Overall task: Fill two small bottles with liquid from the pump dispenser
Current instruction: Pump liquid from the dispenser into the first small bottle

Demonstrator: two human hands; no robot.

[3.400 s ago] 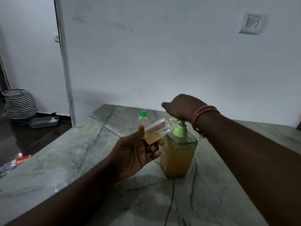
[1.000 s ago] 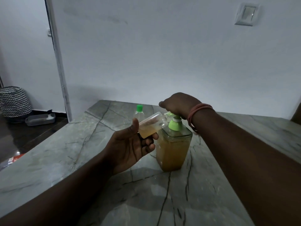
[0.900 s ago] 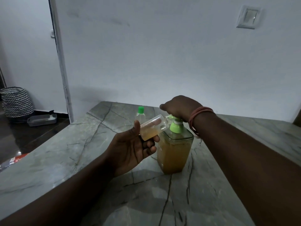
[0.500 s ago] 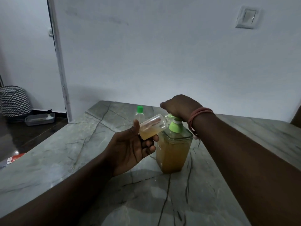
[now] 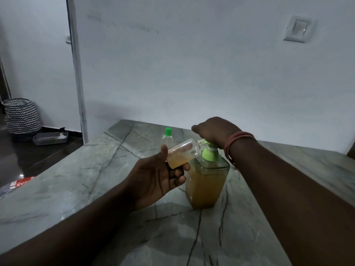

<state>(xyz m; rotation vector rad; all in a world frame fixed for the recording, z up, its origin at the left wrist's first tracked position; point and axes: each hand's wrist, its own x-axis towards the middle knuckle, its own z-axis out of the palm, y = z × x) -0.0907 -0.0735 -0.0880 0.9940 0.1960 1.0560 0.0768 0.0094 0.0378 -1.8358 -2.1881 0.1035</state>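
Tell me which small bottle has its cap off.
The tilted small bottle in the left hand, mouth at the pump; the standing bottle behind wears a green cap.

bare forearms, orange-red wrist bands [image 5: 237,142]

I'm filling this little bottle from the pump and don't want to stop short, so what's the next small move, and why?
Probably another press with the right hand, which rests on the pump dispenser. The small bottle, tilted in the left hand with its mouth at the spout, looks only partly full of amber liquid.
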